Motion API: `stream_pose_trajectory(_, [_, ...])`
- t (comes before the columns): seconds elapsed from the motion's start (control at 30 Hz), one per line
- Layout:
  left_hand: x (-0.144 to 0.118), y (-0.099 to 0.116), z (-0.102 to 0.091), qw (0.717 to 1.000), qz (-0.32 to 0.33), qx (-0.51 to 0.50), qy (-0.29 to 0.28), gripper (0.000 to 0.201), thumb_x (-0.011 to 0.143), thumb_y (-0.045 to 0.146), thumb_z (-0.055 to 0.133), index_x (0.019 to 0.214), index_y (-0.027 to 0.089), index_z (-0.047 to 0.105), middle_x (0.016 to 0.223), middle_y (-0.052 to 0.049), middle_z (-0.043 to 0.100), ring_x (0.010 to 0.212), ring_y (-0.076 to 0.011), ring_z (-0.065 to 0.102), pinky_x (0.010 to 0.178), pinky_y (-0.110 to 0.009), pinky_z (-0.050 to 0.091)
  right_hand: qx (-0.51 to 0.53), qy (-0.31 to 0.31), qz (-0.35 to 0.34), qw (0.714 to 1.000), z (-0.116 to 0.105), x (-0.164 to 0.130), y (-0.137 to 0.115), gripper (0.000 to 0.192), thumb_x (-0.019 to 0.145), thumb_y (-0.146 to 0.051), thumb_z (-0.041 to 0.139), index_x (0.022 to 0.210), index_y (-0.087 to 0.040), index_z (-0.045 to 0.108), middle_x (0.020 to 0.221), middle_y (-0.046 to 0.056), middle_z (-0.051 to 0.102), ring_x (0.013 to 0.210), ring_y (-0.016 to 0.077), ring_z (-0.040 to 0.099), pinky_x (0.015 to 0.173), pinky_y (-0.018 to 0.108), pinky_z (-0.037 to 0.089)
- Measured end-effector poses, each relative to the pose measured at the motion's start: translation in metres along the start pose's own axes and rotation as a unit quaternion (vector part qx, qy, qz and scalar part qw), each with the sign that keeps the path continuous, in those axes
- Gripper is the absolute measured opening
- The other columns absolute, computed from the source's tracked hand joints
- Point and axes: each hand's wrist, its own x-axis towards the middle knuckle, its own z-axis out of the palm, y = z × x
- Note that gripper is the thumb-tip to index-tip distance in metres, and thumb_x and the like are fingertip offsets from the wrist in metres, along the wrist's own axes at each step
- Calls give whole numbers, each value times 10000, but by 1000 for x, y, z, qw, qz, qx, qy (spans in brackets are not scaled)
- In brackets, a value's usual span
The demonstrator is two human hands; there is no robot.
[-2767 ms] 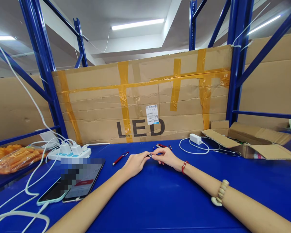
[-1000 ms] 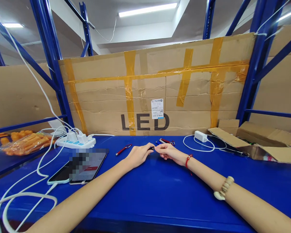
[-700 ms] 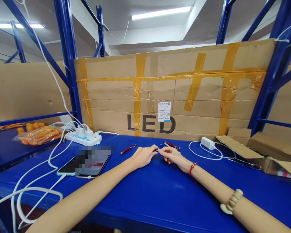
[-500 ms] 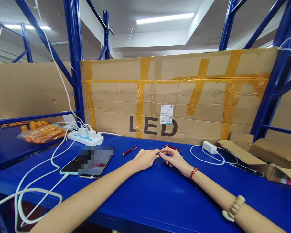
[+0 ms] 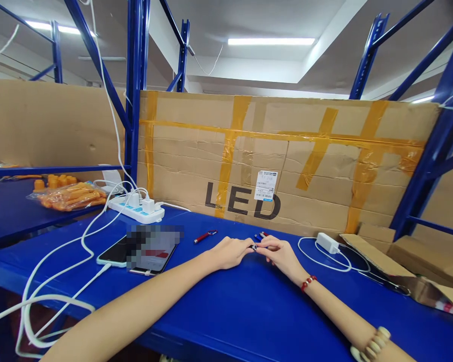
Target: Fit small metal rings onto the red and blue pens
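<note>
Between my two hands, near the middle of the blue shelf top (image 5: 226,301), is a small dark and silver piece (image 5: 253,247), too small to name. My left hand (image 5: 230,253) is closed, with its fingertips at the left side of this piece. From the right, my right hand (image 5: 281,255) pinches it between thumb and fingers. A red pen-like stick (image 5: 203,237) with a silver end lies on the surface beyond my left hand. Behind my right hand, red and blue slim items (image 5: 261,235) are partly hidden by the fingers.
Two phones (image 5: 111,254) lie to the left, with white cables running to a power strip (image 5: 143,213). A white charger (image 5: 327,243) and an open carton (image 5: 423,256) stand on the right. A big taped cardboard sheet (image 5: 189,161) closes the back; bagged orange parts (image 5: 71,196) sit far left.
The view has tilted and shifted a little. My hands remain together at the small piece, which now shows more plainly between the fingertips. My right hand covers more of the items behind it.
</note>
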Motion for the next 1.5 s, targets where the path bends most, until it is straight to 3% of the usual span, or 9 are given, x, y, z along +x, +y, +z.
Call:
stream_pose_trajectory(0.43, [1, 1, 4, 1000, 14, 1, 18, 225, 895, 314, 245, 976, 186, 411, 813, -40, 614, 740, -220, 596, 571, -260, 401, -34, -25, -70, 997, -5, 2, 1, 296, 611, -438, 636, 617, -145, 591, 786, 28, 485, 419, 34, 437, 380, 215, 399])
stream_pose_trajectory(0.7, [2, -2, 7, 990, 29, -140, 18, 202, 893, 253, 284, 1024, 242, 438, 1002, 5, 565, 894, -154, 544, 739, -243, 405, -62, -29, -92, 993, -7, 3, 3, 329, 611, -466, 627, 580, -148, 548, 794, 35, 489, 448, 46, 432, 397, 216, 421])
stream_pose_trajectory(0.93, [6, 0, 10, 985, 32, -157, 58, 215, 891, 229, 284, 1064, 217, 411, 1096, -22, 510, 1001, -147, 478, 853, -259, 367, -92, -22, -128, 987, -14, 5, 5, 299, 691, -460, 555, 648, -167, 603, 808, 34, 499, 467, 60, 462, 429, 224, 410])
stream_pose_trajectory(1.23, [3, 9, 2, 980, -1, -195, 40, 93, 881, 206, 291, 940, 207, 363, 1006, -28, 543, 878, -157, 531, 703, -249, 401, -113, -44, -165, 979, -19, 5, 2, 276, 717, -435, 542, 649, -172, 595, 807, 34, 527, 469, 65, 474, 449, 226, 387])
stream_pose_trajectory(1.5, [1, 10, 5, 980, 20, -192, 47, 54, 875, 191, 294, 829, 204, 319, 1005, -31, 548, 851, -159, 542, 662, -234, 388, -131, -55, -191, 971, -18, 4, 3, 250, 743, -369, 534, 594, -169, 535, 706, 14, 521, 493, 79, 481, 516, 244, 385])
